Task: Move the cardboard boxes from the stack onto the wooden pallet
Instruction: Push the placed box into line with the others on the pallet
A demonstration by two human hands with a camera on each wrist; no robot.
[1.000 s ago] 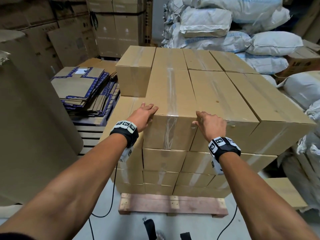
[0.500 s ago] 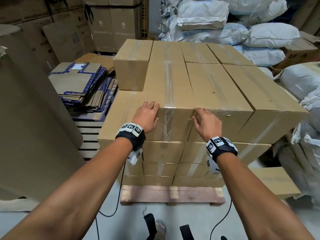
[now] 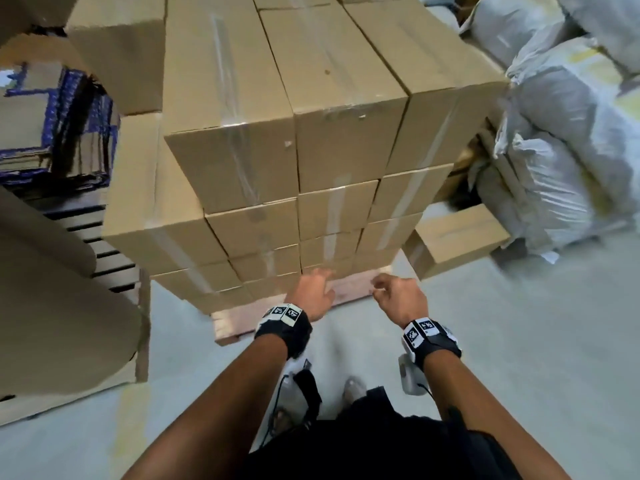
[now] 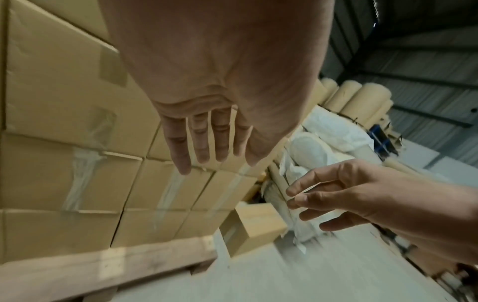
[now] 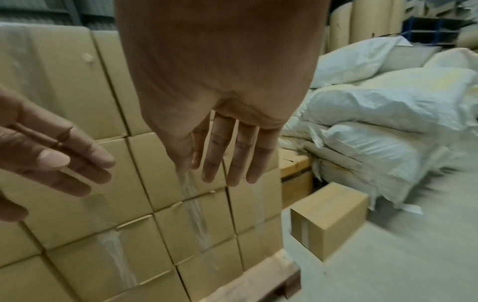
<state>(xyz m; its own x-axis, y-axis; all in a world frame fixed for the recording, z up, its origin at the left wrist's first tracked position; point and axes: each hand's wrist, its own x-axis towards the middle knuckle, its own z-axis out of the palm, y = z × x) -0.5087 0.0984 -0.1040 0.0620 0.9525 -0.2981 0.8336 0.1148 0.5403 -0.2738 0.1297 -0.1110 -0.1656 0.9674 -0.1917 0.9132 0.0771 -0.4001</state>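
Note:
A tall stack of taped cardboard boxes point(image 3: 263, 161) stands on a wooden pallet point(image 3: 235, 318), whose front beam also shows in the left wrist view point(image 4: 103, 263) and the right wrist view point(image 5: 258, 280). My left hand point(image 3: 318, 289) hangs low in front of the stack's bottom rows, fingers straight and spread point(image 4: 207, 147), touching nothing. My right hand point(image 3: 391, 294) hangs beside it with loosely bent fingers point(image 5: 227, 161), also holding nothing. Each hand shows in the other's wrist view: the right hand point(image 4: 349, 196) and the left hand point(image 5: 51, 161).
One more cardboard box point(image 3: 453, 237) lies on the grey floor right of the pallet. White sacks point(image 3: 561, 133) are piled at the right. Flattened cartons point(image 3: 52, 133) on another pallet and a large brown cardboard sheet point(image 3: 52, 289) stand at the left. My feet point(image 3: 353, 386) are close to the pallet.
Both hands have come off the front edge of the top middle box and dropped down in front of the stack. The view has tilted down and moved closer.

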